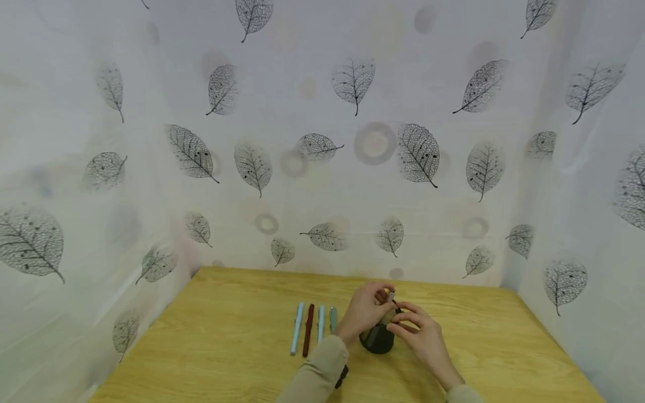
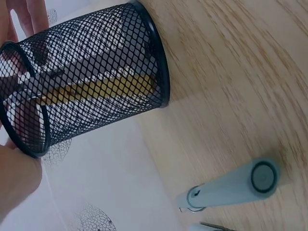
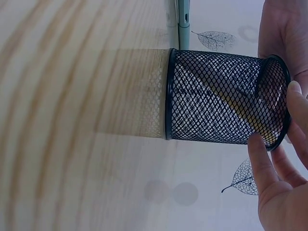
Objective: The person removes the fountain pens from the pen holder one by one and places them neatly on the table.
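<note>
A black mesh pen cup point(image 1: 378, 340) stands upright on the table with both hands at its top. My left hand point(image 1: 365, 310) pinches the upper end of a long grey stick-shaped item point(image 2: 96, 67), whose lower part is inside the cup; its exact kind I cannot tell. Beside it in the cup, a yellow strip-shaped item point(image 2: 110, 88) leans along the mesh. My right hand point(image 1: 420, 338) holds the cup's rim from the right, with fingertips point(image 3: 256, 140) against the mesh and the thumb side at the opening.
Left of the cup, a light blue pen point(image 1: 297, 329), a dark red pen point(image 1: 308, 331), a second light blue pen point(image 1: 321, 324) and a grey-green pen point(image 1: 333, 320) lie in a row. A leaf-patterned curtain point(image 1: 312, 190) surrounds the wooden table point(image 1: 227, 336) at back and sides.
</note>
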`<state>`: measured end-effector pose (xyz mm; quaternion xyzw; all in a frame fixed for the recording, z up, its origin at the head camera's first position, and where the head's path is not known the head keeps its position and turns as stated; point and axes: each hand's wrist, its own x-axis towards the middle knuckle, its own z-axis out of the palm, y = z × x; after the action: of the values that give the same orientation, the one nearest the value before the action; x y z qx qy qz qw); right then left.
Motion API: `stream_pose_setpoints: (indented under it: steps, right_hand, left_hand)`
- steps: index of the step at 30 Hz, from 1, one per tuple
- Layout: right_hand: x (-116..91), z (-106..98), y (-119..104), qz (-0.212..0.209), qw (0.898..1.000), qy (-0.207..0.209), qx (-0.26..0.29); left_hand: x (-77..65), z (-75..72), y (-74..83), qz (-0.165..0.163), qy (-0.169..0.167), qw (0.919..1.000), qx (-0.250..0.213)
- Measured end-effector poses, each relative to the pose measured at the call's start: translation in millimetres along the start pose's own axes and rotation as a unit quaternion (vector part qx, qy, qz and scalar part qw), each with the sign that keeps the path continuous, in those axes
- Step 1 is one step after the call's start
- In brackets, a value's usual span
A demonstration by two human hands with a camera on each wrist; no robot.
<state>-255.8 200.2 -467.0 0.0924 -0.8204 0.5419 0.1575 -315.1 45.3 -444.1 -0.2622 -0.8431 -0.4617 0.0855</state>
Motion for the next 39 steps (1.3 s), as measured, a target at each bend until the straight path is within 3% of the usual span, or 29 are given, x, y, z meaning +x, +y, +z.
stream_pose_setpoints:
  steps: [6, 15, 23, 30, 39]
  right_hand:
    - [1, 0, 1, 0.000, 1.000, 0.002, -0.004]
    - [-1, -1, 0, 0.009, 1.000, 0.000, -0.006]
    - [0, 0, -1, 0.005, 1.000, 0.003, -0.002]
    - [0, 0, -2, 0.005, 1.000, -0.001, -0.010]
    - [0, 0, -5, 0.025, 1.000, -0.003, -0.011]
  left_hand:
    - [-3.0, -7.1, -3.9, -0.003, -0.028, 0.9974, -0.066]
    - [-3.2, -14.5, -6.1, 0.001, -0.061, 0.9934, -0.097]
    - [-2.1, -18.9, -10.1, 0.013, -0.066, 0.9869, -0.147]
    - [-2.3, -26.0, -6.4, 0.029, -0.038, 0.9878, -0.148]
    - [-3.4, -36.6, -5.4, 0.046, 0.027, 0.9860, -0.158]
